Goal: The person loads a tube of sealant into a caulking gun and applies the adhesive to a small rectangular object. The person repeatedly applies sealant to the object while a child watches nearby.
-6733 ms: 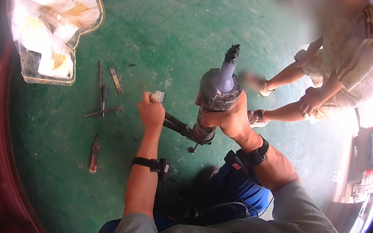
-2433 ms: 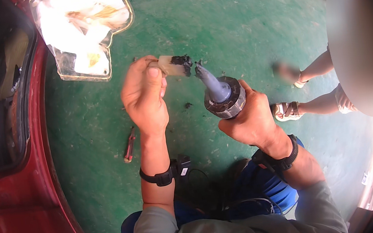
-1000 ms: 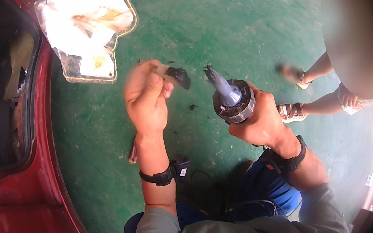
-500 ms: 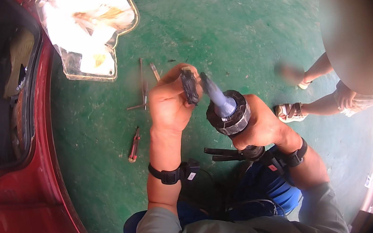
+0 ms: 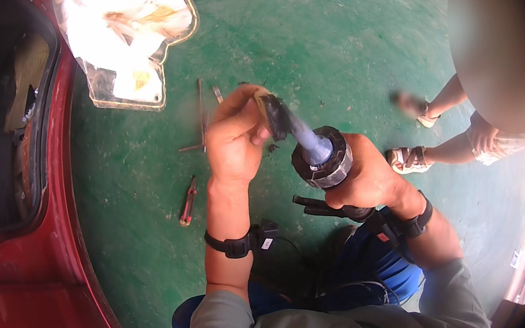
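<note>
My right hand [image 5: 368, 176] grips a caulking gun [image 5: 342, 169] with a dark ring at its front. From that ring a bluish tapered nozzle [image 5: 314, 148] points up and to the left. Below the hand, the gun's black lever [image 5: 319, 208] sticks out leftward. My left hand [image 5: 232, 138] is closed on a small piece smeared with black paste [image 5: 277, 118], pinched by the fingers. That piece is up against the nozzle's tip, which it hides along with dark smears. What the piece is under the paste I cannot make out.
On the green floor [image 5: 144, 227] lie a red-handled screwdriver [image 5: 188, 201] and a T-shaped metal tool [image 5: 203, 115]. A red car body [image 5: 37, 276] borders the left. A clear-edged plastic sheet [image 5: 124, 42] lies at the upper left. Another person's sandaled foot [image 5: 409, 159] is at the right.
My left hand has tilted and brought the black-smeared piece rightward from beside the nozzle onto its tip. My right hand holds the caulking gun nearly still; its lever has shifted slightly up and right.
</note>
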A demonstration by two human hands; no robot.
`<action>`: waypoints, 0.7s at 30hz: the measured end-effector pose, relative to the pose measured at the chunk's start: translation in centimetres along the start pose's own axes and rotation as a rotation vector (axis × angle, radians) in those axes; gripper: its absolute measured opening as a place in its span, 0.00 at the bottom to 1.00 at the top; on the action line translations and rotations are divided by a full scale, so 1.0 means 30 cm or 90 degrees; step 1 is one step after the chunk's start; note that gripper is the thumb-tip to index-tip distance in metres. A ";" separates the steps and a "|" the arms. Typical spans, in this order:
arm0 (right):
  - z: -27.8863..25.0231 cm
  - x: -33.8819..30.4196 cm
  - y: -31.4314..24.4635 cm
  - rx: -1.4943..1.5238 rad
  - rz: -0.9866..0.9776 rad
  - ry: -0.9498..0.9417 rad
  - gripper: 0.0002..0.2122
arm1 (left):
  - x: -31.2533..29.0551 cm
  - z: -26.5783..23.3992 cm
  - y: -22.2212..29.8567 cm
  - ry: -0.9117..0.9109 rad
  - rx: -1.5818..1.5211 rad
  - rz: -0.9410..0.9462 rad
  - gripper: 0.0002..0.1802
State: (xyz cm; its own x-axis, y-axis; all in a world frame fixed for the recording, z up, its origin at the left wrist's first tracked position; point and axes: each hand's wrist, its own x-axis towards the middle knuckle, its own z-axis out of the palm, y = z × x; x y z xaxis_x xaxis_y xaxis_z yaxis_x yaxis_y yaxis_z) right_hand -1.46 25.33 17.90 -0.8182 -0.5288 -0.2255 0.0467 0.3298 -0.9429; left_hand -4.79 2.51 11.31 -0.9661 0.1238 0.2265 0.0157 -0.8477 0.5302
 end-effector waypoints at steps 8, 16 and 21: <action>0.017 0.014 0.038 -0.121 -0.042 0.134 0.26 | -0.017 0.051 0.060 0.077 0.388 0.204 0.14; 0.032 0.019 0.066 -0.212 -0.039 0.232 0.23 | -0.022 0.087 0.037 0.148 0.507 0.308 0.13; 0.050 0.017 0.050 -0.290 -0.011 0.259 0.24 | -0.012 0.097 -0.004 0.233 0.448 0.329 0.14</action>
State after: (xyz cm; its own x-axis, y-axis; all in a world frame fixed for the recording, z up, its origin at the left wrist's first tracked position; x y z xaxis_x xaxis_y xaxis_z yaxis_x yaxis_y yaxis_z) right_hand -0.96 24.38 15.99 -0.9741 -0.2258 -0.0152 -0.1447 0.6730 -0.7254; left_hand -3.68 4.08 13.53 -0.8147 -0.4512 0.3643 0.5010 -0.2310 0.8341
